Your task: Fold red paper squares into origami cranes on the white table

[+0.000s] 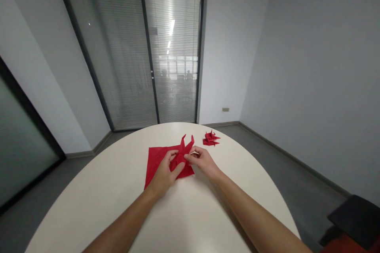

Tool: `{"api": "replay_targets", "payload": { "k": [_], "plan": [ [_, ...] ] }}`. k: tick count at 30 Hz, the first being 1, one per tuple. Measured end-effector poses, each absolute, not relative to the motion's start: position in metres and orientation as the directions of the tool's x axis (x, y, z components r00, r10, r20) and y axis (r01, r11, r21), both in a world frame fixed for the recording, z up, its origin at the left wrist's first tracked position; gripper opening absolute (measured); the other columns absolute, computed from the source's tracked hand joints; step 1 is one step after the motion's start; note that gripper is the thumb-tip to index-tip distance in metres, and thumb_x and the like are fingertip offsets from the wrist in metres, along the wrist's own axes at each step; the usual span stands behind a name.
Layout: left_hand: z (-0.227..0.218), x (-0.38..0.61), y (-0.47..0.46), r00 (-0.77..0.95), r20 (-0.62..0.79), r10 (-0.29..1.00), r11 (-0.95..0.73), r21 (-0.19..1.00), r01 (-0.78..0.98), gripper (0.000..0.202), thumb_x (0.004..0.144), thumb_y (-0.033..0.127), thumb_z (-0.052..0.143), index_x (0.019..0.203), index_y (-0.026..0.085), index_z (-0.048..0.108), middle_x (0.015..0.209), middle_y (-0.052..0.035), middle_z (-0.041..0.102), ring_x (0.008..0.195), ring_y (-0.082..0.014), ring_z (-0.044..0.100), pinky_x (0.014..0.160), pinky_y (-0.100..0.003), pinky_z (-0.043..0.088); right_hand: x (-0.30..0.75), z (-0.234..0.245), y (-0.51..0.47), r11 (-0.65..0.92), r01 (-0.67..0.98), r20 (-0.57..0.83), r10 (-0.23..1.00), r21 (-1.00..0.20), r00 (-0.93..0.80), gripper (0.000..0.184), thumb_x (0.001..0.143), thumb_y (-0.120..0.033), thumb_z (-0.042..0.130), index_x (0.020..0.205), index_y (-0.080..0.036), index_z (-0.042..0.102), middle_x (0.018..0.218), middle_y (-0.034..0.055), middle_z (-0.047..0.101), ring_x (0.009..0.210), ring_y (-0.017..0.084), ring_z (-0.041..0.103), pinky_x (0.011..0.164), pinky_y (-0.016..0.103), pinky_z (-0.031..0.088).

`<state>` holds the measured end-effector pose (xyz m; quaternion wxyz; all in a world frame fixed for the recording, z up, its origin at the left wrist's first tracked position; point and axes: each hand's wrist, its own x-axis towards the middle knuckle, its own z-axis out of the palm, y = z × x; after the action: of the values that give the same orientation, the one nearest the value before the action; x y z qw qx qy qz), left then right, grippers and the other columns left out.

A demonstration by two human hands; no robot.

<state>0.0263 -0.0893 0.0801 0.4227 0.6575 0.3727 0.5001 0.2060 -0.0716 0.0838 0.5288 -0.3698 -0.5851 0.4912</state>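
Note:
A partly folded red paper figure (184,151) with two pointed tips sticks up over a stack of flat red paper sheets (154,162) on the white round table (118,189). My left hand (166,172) pinches the figure from the left, thumb and fingers closed on the paper. My right hand (202,160) pinches its right edge, fingers closed on the fold. Both hands rest just above the sheets.
A small pile of finished red folded paper figures (210,138) lies further back on the table, to the right. A dark chair (354,221) stands at the lower right. Glass sliding doors with blinds (148,59) close the far wall.

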Motion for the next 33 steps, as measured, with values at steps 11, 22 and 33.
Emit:
{"api": "replay_targets", "payload": {
  "k": [11, 22, 33],
  "plan": [
    [0.075, 0.025, -0.083, 0.222, 0.275, 0.936, -0.309, 0.941, 0.140, 0.033, 0.083, 0.028, 0.066, 0.114, 0.015, 0.068, 0.121, -0.0137, 0.071, 0.109, -0.0266, 0.067, 0.099, -0.040, 0.049, 0.202, 0.086, -0.070, 0.297, -0.248, 0.323, 0.944, -0.922, -0.072, 0.050, 0.068, -0.043, 0.085, 0.107, -0.023, 0.061, 0.084, 0.0010, 0.070, 0.074, 0.017, 0.064, 0.065, 0.028, 0.050],
    [0.082, 0.023, -0.088, 0.348, 0.145, 0.926, -0.215, 0.961, 0.173, 0.023, 0.083, 0.019, 0.058, 0.101, 0.015, 0.072, 0.098, -0.0090, 0.078, 0.084, -0.0215, 0.072, 0.073, -0.028, 0.055, 0.209, 0.086, -0.068, 0.406, -0.070, 0.396, 0.910, -0.911, 0.123, 0.032, 0.073, -0.046, 0.081, 0.084, -0.019, 0.069, 0.068, 0.0018, 0.068, 0.062, 0.017, 0.060, 0.055, 0.027, 0.042],
    [0.072, 0.024, -0.073, 0.234, 0.038, 0.971, -0.076, 0.985, 0.152, 0.032, 0.086, 0.035, 0.059, 0.105, 0.011, 0.068, 0.062, -0.0023, 0.067, 0.049, -0.0158, 0.061, 0.047, -0.024, 0.044, 0.221, 0.086, -0.068, 0.537, 0.285, 0.603, 0.755, -0.794, 0.256, 0.032, 0.090, -0.037, 0.061, 0.118, -0.021, 0.060, 0.113, 0.0120, 0.069, 0.096, 0.025, 0.066, 0.076, 0.038, 0.052]
  ]
}}
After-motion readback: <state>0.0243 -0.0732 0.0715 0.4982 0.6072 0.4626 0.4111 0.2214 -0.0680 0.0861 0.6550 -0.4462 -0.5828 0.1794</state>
